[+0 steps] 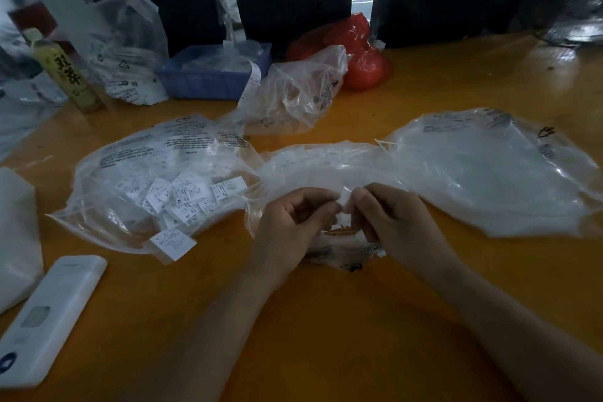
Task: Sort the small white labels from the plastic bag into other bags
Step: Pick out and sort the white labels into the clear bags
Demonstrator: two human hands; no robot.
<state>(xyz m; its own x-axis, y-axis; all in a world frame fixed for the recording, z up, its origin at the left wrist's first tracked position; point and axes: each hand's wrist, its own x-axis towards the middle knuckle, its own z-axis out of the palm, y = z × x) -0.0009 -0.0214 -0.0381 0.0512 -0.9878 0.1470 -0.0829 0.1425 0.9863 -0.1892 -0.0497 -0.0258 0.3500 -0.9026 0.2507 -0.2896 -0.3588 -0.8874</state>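
both hands (342, 206) pinch one white label (344, 200); bagged labels (182, 197) read xs, s, l.

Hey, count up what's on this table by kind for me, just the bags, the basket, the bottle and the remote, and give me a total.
Clear plastic bags: 5, namely the bag with loose labels, the middle bag, the right bag, the crumpled bag, the bag behind the bottle
Red bags: 1 cluster, number unclear
Blue basket: 1
Bottle: 1
White remote: 1
Total: 9
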